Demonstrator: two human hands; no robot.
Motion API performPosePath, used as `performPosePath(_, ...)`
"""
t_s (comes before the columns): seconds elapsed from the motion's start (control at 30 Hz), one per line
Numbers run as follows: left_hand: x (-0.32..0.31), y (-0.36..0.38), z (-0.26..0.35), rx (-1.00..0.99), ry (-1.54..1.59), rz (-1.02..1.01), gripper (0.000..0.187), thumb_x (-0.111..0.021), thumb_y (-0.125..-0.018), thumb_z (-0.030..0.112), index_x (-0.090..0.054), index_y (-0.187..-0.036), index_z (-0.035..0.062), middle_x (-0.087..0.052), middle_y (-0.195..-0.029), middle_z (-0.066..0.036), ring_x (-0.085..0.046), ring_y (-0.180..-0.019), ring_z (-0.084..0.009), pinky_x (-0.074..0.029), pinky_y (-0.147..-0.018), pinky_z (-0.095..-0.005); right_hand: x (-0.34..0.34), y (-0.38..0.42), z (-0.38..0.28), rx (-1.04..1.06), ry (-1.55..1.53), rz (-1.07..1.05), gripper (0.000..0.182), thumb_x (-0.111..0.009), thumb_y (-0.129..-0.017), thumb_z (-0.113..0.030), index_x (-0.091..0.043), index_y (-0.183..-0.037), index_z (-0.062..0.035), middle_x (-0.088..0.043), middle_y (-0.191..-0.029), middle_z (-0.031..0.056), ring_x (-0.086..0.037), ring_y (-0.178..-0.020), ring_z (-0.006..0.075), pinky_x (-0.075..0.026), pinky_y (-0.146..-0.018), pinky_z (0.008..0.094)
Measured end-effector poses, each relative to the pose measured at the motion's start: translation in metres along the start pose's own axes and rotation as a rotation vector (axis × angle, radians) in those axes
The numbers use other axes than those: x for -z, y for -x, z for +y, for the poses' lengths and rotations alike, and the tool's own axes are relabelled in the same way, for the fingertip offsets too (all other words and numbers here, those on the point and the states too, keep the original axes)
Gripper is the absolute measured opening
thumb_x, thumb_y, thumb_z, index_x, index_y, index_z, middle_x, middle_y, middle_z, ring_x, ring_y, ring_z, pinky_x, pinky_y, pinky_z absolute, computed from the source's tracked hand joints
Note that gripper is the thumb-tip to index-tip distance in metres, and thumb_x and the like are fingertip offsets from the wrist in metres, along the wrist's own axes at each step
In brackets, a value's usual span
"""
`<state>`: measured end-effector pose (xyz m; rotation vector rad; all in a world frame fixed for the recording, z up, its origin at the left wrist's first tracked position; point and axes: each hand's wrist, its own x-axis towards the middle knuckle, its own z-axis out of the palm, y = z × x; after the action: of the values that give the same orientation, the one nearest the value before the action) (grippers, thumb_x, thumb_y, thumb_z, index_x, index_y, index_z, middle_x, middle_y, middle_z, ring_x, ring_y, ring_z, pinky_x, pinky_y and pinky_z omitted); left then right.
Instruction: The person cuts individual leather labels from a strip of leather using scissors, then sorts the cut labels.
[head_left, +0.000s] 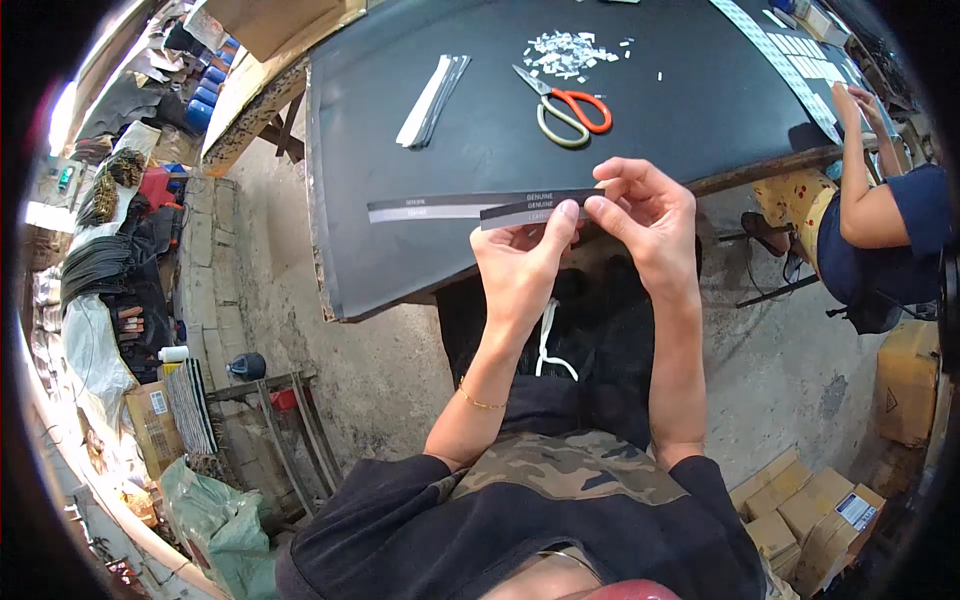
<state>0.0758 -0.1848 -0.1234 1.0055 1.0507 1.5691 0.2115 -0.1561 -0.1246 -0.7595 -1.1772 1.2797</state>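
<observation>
Dark label strips (pixel 510 216) printed "GENUINE" and what looks like "LEATHER" are stretched between my hands at the table's near edge. My left hand (pixel 522 262) is closed on them, thumb on top and fingers underneath. At their right end, my right hand (pixel 650 225) pinches them between thumb and fingers. Behind, a longer black-and-grey strip (pixel 410 209) with similar print reaches left over the table; whether it is also held is hidden. Farther back lie scissors (pixel 565 112) with one orange and one pale handle, blades pointing up and left.
A bundle of white and dark strips (pixel 432 100) lies on the black table (pixel 380 260). Small white cut pieces (pixel 572 54) are heaped beyond the scissors. At right, a co-worker (pixel 870 240) reaches over pale label sheets (pixel 808 70). Cardboard boxes (pixel 800 500) stand on the floor.
</observation>
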Motion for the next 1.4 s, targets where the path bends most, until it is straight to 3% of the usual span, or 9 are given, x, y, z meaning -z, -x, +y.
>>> performPosePath(0.27, 0.006, -0.017, -0.005, -0.056, -0.005, 0.009, 0.008, -0.068, -0.082, 0.002, -0.068, -0.088, -0.0032, -0.067, -0.080, -0.005, -0.061, -0.070, -0.0085, -0.049, -0.066, -0.0214, 0.034, -0.064, 0.021, -0.033, 0.154, -0.084, 0.033, -0.070, -0.078, -0.005, -0.059, -0.109, -0.0023, -0.066, -0.081, 0.0069, -0.061, -0.077, 0.0106, -0.047, -0.074, 0.0246)
performPosePath(0.47, 0.010, -0.029, -0.004, -0.066, 0.176, 0.061, 0.002, -0.067, -0.081, -0.001, -0.067, -0.082, -0.0003, -0.066, -0.076, -0.007, -0.060, -0.066, -0.0132, -0.048, -0.063, -0.0270, 0.021, -0.156, 0.095, -0.086, 1.531, -0.118, 0.045, -0.068, -0.075, -0.022, -0.055, -0.114, -0.0029, -0.063, -0.104, 0.0242, -0.062, -0.095, 0.0372, -0.050, -0.085, 0.0437)
performPosePath(0.73, 0.008, -0.048, 0.007, -0.087, 0.263, 0.057, 0.002, -0.066, -0.082, 0.003, -0.067, -0.082, 0.0005, -0.065, -0.076, -0.007, -0.059, -0.066, -0.0139, -0.047, -0.064, -0.0288, 0.006, -0.189, 0.072, -0.237, 1.651, -0.466, 0.023, -0.062, -0.068, -0.005, -0.069, -0.090, 0.0007, -0.067, -0.094, 0.0210, -0.065, -0.096, 0.0337, -0.053, -0.080, 0.0411)
performPosePath(0.87, 0.001, -0.055, 0.015, -0.136, 0.264, 0.102, 0.004, -0.064, -0.082, 0.003, -0.067, -0.081, 0.0005, -0.065, -0.076, -0.007, -0.060, -0.068, -0.0159, -0.047, -0.064, -0.0291, 0.035, -0.175, 0.061, -0.057, 1.317, -0.253, 0.056, -0.071, -0.061, -0.007, -0.055, -0.114, 0.0030, -0.066, -0.095, 0.0226, -0.066, -0.090, 0.0329, -0.054, -0.073, 0.0387)
performPosePath(0.93, -0.004, -0.061, 0.016, -0.148, 0.287, 0.112, 0.005, -0.064, -0.083, 0.003, -0.067, -0.080, 0.0004, -0.065, -0.076, -0.008, -0.061, -0.069, -0.0168, -0.047, -0.065, -0.0294, 0.051, -0.151, 0.043, -0.063, 0.822, -0.248, 0.063, -0.071, -0.064, -0.008, -0.049, -0.122, 0.0014, -0.064, -0.092, 0.0179, -0.065, -0.080, 0.0265, -0.054, -0.070, 0.0353)
performPosePath(1.0, -0.009, -0.068, 0.015, -0.168, 0.310, 0.130, 0.007, -0.062, -0.084, 0.003, -0.068, -0.081, 0.0002, -0.066, -0.077, -0.009, -0.062, -0.072, -0.0188, -0.047, -0.066, -0.0302, 0.052, -0.113, 0.021, -0.329, -0.014, -0.371, 0.052, -0.070, -0.070, -0.006, -0.049, -0.117, 0.0014, -0.063, -0.094, 0.0147, -0.065, -0.084, 0.0243, -0.053, -0.075, 0.0367)
performPosePath(1.1, -0.019, -0.073, 0.018, -0.160, 0.323, 0.128, 0.007, -0.062, -0.084, 0.003, -0.068, -0.082, -0.0010, -0.067, -0.080, -0.009, -0.064, -0.077, -0.0208, -0.048, -0.067, -0.0304, 0.038, -0.061, 0.011, -0.323, -0.441, -0.356, 0.061, -0.077, -0.074, -0.012, -0.042, -0.122, -0.0019, -0.058, -0.084, 0.0090, -0.059, -0.075, 0.0169, -0.053, -0.069, 0.0339)
performPosePath(1.23, -0.029, -0.069, 0.017, -0.105, 0.314, 0.124, 0.007, -0.062, -0.084, 0.003, -0.067, -0.083, -0.0027, -0.067, -0.082, -0.011, -0.066, -0.082, -0.0223, -0.048, -0.067, -0.0286, 0.016, -0.022, 0.021, -0.267, -0.263, -0.292, 0.078, -0.081, -0.071, -0.036, -0.035, -0.126, -0.0044, -0.045, -0.085, 0.0010, -0.051, -0.075, 0.0092, -0.052, -0.069, 0.0282)
performPosePath(1.4, -0.039, -0.060, 0.019, -0.015, 0.292, 0.139, 0.008, -0.064, -0.083, 0.003, -0.067, -0.082, -0.0038, -0.067, -0.079, -0.012, -0.065, -0.080, -0.0208, -0.049, -0.065, -0.0268, -0.002, -0.007, 0.019, -0.168, -0.031, -0.208, 0.092, -0.064, -0.071, -0.070, -0.031, -0.123, -0.0016, -0.042, -0.084, 0.0012, -0.047, -0.071, 0.0098, -0.049, -0.068, 0.0267)
